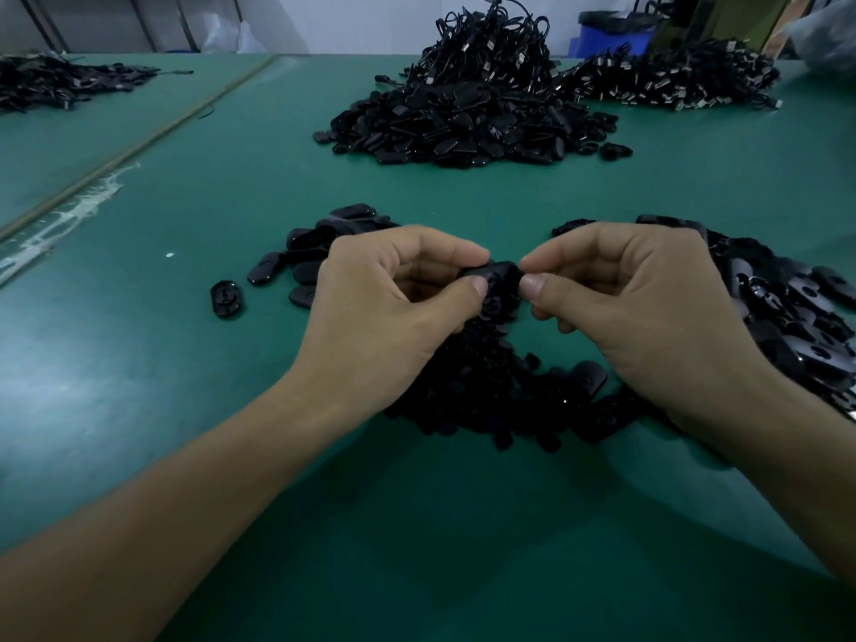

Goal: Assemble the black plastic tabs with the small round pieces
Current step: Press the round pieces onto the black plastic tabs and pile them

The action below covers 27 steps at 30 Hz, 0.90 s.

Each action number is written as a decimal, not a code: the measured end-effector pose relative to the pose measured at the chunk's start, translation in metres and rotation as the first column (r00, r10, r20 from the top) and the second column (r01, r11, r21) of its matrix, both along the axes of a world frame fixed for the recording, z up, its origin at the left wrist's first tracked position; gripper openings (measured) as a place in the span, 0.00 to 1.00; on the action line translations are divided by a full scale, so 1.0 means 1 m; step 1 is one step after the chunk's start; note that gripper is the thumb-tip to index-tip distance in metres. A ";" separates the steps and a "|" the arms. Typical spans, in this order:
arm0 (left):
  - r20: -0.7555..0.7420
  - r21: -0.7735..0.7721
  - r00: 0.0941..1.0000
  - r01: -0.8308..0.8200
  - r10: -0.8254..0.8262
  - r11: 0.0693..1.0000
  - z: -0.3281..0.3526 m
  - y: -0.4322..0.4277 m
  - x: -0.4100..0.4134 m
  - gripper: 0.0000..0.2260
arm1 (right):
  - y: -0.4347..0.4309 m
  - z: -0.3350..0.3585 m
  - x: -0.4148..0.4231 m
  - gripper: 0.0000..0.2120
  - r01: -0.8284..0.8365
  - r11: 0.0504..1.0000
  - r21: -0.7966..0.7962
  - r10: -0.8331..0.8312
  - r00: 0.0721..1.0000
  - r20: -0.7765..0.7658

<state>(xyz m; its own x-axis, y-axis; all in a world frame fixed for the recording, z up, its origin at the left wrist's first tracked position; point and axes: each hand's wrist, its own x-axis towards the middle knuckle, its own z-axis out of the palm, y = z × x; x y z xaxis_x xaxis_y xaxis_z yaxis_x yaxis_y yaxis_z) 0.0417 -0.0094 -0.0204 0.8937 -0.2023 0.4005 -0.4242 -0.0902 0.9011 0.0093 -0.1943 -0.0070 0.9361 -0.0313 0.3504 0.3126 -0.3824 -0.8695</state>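
Both forearms reach in over the bench [417, 525], left hand [393, 289] and right hand [616, 289] curled, together pinching one black tab [498, 273].

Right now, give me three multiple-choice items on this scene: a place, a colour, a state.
1. Where is the blue bin? A) beyond the table, far right B) beside the near left edge C) under the hands
2. What colour is the table top? A) white B) green C) red
3. What is the left hand doing? A) lying flat B) hanging off the edge C) pinching a black tab with the right hand
Answers: 1 A, it stands behind the far cable pile; 2 B, the bare surface is green; 3 C, both thumbs and forefingers grip the tab.
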 end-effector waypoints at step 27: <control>0.061 0.096 0.998 0.008 -0.014 0.995 -0.004 -0.002 -0.003 0.09 | 0.006 -0.002 -0.004 0.09 0.009 0.969 -0.246 0.029 0.988 0.149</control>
